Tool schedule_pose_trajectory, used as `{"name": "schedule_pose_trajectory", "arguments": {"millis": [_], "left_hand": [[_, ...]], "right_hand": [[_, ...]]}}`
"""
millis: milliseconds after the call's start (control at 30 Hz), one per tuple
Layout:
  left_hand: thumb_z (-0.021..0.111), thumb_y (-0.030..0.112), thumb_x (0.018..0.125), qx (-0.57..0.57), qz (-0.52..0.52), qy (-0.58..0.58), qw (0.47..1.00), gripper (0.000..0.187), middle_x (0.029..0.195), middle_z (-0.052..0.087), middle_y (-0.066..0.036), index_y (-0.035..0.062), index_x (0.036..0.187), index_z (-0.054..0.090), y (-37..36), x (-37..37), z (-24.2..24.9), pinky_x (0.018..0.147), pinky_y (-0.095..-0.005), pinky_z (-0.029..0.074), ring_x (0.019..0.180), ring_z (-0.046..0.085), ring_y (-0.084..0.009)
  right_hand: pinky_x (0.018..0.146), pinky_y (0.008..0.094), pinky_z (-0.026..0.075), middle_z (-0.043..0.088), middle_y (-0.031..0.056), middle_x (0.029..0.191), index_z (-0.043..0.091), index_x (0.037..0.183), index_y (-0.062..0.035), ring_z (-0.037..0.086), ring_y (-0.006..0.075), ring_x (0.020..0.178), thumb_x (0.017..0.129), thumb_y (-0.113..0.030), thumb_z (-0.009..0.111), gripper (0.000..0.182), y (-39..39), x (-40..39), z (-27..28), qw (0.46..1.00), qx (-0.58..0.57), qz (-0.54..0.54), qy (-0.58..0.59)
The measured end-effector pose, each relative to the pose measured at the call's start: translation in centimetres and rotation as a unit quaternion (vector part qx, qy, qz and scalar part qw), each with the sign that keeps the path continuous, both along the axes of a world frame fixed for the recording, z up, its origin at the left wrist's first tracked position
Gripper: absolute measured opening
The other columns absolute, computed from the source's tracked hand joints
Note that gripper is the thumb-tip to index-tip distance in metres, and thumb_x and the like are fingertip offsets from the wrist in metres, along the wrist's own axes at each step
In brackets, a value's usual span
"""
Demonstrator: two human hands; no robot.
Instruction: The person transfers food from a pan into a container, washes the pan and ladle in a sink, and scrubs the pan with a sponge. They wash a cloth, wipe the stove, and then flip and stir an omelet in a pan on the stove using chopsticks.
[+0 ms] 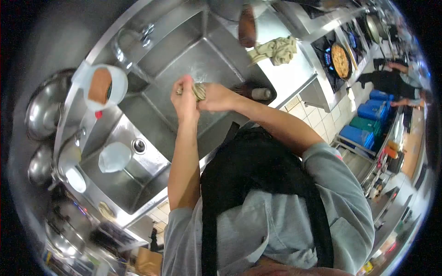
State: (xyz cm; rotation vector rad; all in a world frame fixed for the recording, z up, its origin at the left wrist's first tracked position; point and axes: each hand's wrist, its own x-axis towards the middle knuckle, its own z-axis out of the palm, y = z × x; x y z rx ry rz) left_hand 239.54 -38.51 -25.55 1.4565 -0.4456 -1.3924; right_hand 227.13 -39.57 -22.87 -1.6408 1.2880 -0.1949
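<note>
Over the large steel sink [177, 57], my left hand [185, 101] and my right hand [215, 97] are closed together around a bunched, greenish striped cloth [199, 91]. Only part of the cloth shows between the fingers. To the left, a chrome faucet [122, 53] reaches over the basin, and a pale streak like running water comes from it. Near my right wrist, a dark object with a whitish end [261, 94] lies in the sink's corner. Another olive cloth [278, 50] sits crumpled on the steel counter [287, 76] at the right.
A white tub [120, 87] with a brown block stands on the left ledge. A translucent plastic container [115, 158] is in the smaller sink. At the right, a pan of food [340, 61] sits over a blue flame. Another person [391, 83] stands beyond, near blue bins [359, 136].
</note>
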Motion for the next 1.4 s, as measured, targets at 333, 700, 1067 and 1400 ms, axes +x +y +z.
{"name": "schedule_pose_trajectory", "arguments": {"millis": [333, 700, 1067, 1400], "left_hand": [[0.06, 0.018, 0.098, 0.074, 0.003, 0.142, 0.987, 0.054, 0.141, 0.048, -0.02, 0.0022, 0.144, 0.037, -0.8, 1.2, -2.2, 0.105, -0.0483, 0.044, 0.127, 0.051, -0.0324], [0.068, 0.008, 0.09, -0.006, 0.053, 0.078, 0.996, 0.054, 0.118, 0.061, -0.014, 0.0007, 0.138, 0.044, -6.0, 8.0, -2.8, 0.094, -0.0401, 0.051, 0.108, 0.061, -0.0264], [0.064, 0.045, 0.094, 0.018, -0.112, -0.034, 0.993, 0.062, 0.125, 0.062, -0.012, 0.0061, 0.139, 0.049, -3.7, 6.6, 1.8, 0.099, -0.0468, 0.047, 0.118, 0.057, -0.028], [0.062, 0.03, 0.097, -0.073, 0.0, -0.111, 0.991, 0.028, 0.09, 0.072, -0.006, 0.0049, 0.104, 0.072, -0.7, 14.6, 2.3, 0.068, -0.0312, 0.052, 0.081, 0.066, -0.0175]], "right_hand": [[0.079, 0.0309, 0.056, 0.064, 0.0187, 0.116, 0.05, 0.131, 0.005, 0.065, 0.0203, 0.099, 0.09, -0.023, 0.068, 0.053, -4.3, -20.7, 2.5, 0.89, 0.105, -0.34, -0.283], [0.101, 0.0455, 0.044, 0.05, 0.025, 0.135, 0.051, 0.131, -0.0022, 0.051, 0.0413, 0.122, 0.075, -0.021, 0.078, 0.065, -3.9, -28.8, -4.3, 0.952, -0.255, -0.093, 0.141], [0.079, 0.0329, 0.053, 0.069, 0.0165, 0.1, 0.057, 0.127, 0.0018, 0.066, 0.0197, 0.087, 0.092, -0.022, 0.068, 0.043, -2.6, -9.7, -1.8, 0.993, -0.093, -0.01, -0.067], [0.088, 0.0329, 0.051, 0.066, 0.0144, 0.11, 0.057, 0.127, -0.0038, 0.064, 0.0204, 0.1, 0.091, -0.026, 0.071, 0.045, -7.1, 7.0, 1.6, 0.964, -0.047, 0.03, -0.26]]}}
